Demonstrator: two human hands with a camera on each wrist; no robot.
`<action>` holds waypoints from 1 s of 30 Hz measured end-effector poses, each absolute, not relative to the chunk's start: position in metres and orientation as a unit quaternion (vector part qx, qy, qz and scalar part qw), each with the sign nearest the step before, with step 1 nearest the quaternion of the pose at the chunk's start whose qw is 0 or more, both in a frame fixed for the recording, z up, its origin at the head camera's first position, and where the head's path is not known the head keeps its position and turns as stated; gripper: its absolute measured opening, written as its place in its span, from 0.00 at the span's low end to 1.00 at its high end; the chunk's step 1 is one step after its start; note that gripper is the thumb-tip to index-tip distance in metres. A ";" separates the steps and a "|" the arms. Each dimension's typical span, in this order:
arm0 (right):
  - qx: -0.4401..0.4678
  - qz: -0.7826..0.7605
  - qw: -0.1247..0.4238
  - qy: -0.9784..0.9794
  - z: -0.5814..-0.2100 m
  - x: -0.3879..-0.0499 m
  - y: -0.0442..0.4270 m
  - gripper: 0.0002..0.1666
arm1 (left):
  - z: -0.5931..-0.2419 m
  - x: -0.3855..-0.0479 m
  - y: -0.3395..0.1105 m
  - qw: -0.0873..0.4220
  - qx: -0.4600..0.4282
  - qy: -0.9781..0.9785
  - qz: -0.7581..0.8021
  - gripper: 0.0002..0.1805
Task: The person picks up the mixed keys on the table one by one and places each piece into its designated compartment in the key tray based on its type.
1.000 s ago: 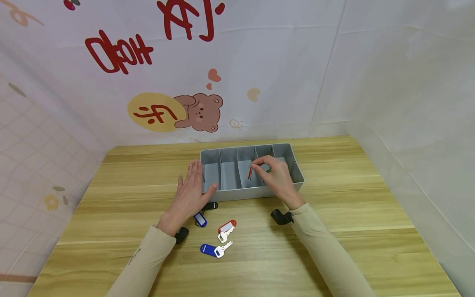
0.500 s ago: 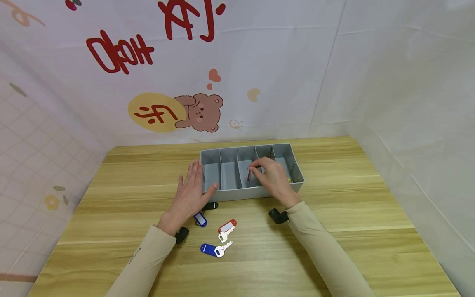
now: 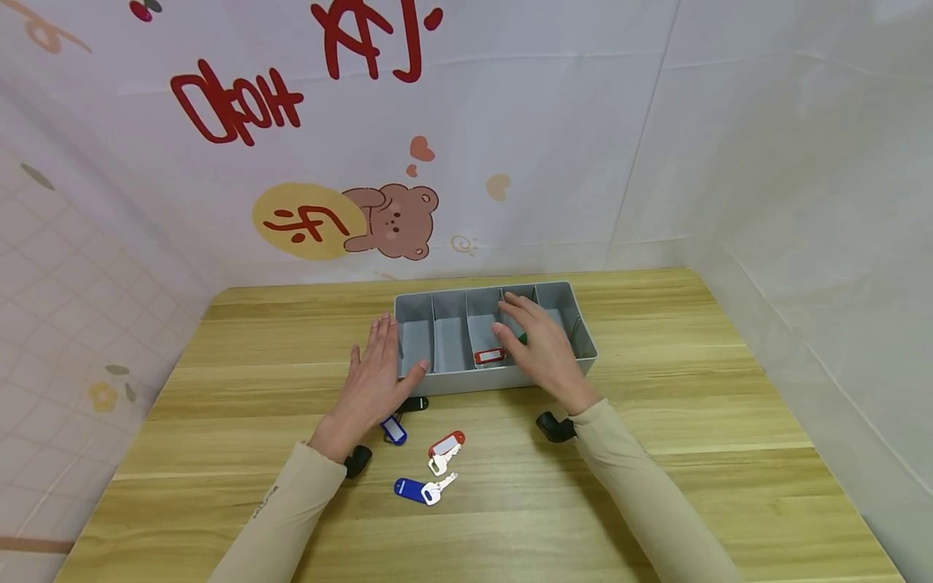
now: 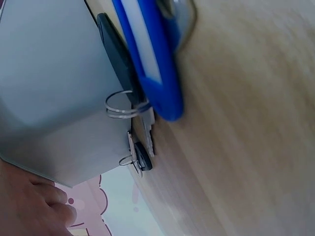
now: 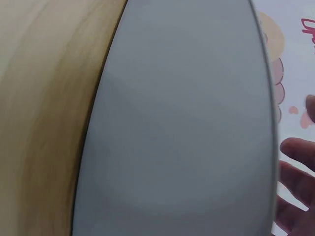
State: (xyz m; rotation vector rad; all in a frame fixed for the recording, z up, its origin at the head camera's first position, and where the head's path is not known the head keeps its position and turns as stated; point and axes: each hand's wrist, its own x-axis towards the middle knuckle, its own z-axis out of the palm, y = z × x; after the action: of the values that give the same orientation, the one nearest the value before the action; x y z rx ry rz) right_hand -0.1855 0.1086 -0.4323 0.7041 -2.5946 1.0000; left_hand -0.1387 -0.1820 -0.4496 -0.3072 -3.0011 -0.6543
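A grey divided box (image 3: 466, 378) stands on the table, its compartments side by side. My left hand (image 3: 372, 368) rests with straight fingers against the box's left end, thumb at the front rim. Over the right part of the box hovers my right hand (image 3: 543, 348), fingers spread and holding nothing. Below its thumb, a red key tag (image 3: 489, 355) lies at the front of the third compartment from the left. Part of a green tag (image 3: 522, 338) shows beside the right hand, which hides much of the fourth compartment.
In front of the box lie a black key tag (image 3: 415, 404), a blue tag (image 3: 394, 431) partly beside my left wrist, a red tag (image 3: 446, 443) with a key, and another blue tag (image 3: 410, 489) with a key (image 3: 438, 491). A printed sheet (image 3: 554, 162) hangs behind the table.
My right hand has let go of the red key tag, which now lies in the third compartment. Its fingers have spread. The left hand has stayed put.
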 end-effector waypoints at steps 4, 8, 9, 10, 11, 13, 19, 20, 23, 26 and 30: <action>0.240 0.343 0.134 -0.899 -0.427 -0.178 0.123 0.34 | -0.451 -0.139 -0.182 0.027 -0.099 -0.971 -0.216 0.53; 0.247 0.336 0.137 -0.898 -0.423 -0.172 0.139 0.37 | -0.451 -0.139 -0.183 0.025 -0.099 -0.969 -0.226 0.53; 0.248 0.334 0.138 -0.899 -0.423 -0.171 0.144 0.37 | -0.451 -0.139 -0.183 0.023 -0.100 -0.968 -0.229 0.53; 0.249 0.331 0.139 -0.899 -0.423 -0.169 0.148 0.37 | -0.452 -0.140 -0.183 0.023 -0.101 -0.967 -0.232 0.53; 0.248 0.327 0.140 -0.901 -0.423 -0.168 0.152 0.38 | -0.452 -0.140 -0.184 0.023 -0.103 -0.967 -0.233 0.53; 0.247 0.317 0.143 -0.905 -0.423 -0.165 0.161 0.39 | -0.452 -0.140 -0.185 0.025 -0.111 -0.965 -0.235 0.53; 0.242 0.282 0.142 -0.917 -0.431 -0.162 0.185 0.41 | -0.452 -0.140 -0.196 0.016 -0.136 -0.960 -0.244 0.53; 0.240 0.278 0.140 -0.920 -0.433 -0.163 0.189 0.41 | -0.453 -0.140 -0.199 0.014 -0.141 -0.959 -0.245 0.53; 0.233 0.267 0.132 -0.926 -0.437 -0.164 0.198 0.42 | -0.452 -0.139 -0.207 0.009 -0.158 -0.955 -0.249 0.51; 0.228 0.261 0.121 -0.930 -0.441 -0.165 0.204 0.43 | -0.452 -0.138 -0.216 0.012 -0.175 -0.951 -0.254 0.49; 0.220 0.252 0.100 -0.937 -0.446 -0.165 0.209 0.45 | -0.449 -0.135 -0.228 0.018 -0.186 -0.948 -0.260 0.47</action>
State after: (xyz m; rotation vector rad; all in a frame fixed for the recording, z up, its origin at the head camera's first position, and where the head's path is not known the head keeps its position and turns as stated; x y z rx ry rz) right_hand -0.1655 0.2089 -0.4457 0.6513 -2.7697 0.7447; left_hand -0.1351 -0.2279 -0.4491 -0.5766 -2.9440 -0.8064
